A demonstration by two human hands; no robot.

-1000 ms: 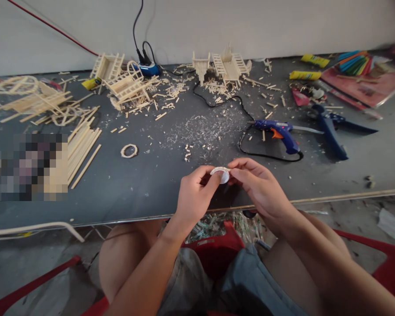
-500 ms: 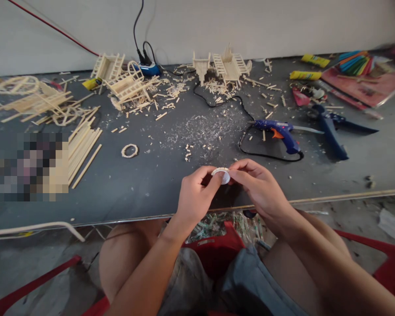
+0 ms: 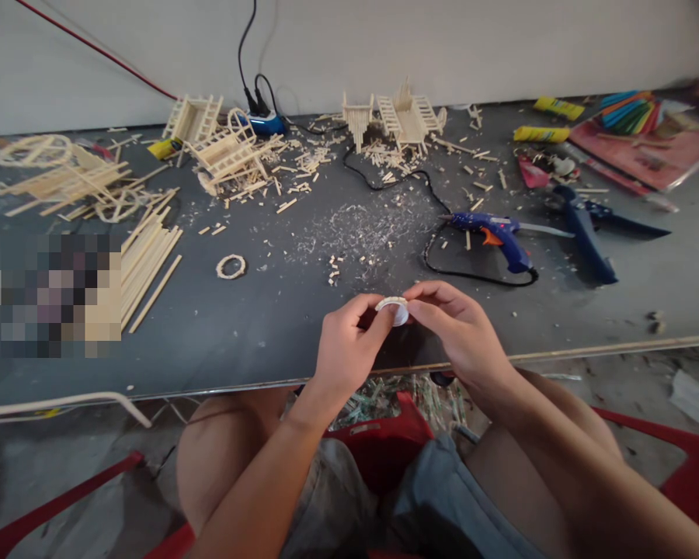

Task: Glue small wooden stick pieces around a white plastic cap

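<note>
My left hand (image 3: 352, 338) pinches a white round cap (image 3: 399, 313) between thumb and fingers, just above the table's front edge. Short pale wooden pieces (image 3: 391, 300) line the cap's far rim. My right hand (image 3: 451, 318) is closed at the cap's right edge, thumb and fingertips pressed against the rim; whether a loose piece sits between them is hidden. A finished-looking small wooden ring (image 3: 231, 267) lies on the table to the left. Tiny cut wooden bits (image 3: 334, 270) are scattered just beyond my hands.
A blue glue gun (image 3: 492, 231) with its black cord lies to the right, beside dark blue cutters (image 3: 588, 233). Bamboo sticks (image 3: 154, 268) lie left. Several stick-built models (image 3: 227, 159) stand along the back among scraps. Yellow tubes (image 3: 540, 134) lie at the back right.
Almost nothing differs; the view shifts very slightly. Both hands keep the same hold on the cap.
</note>
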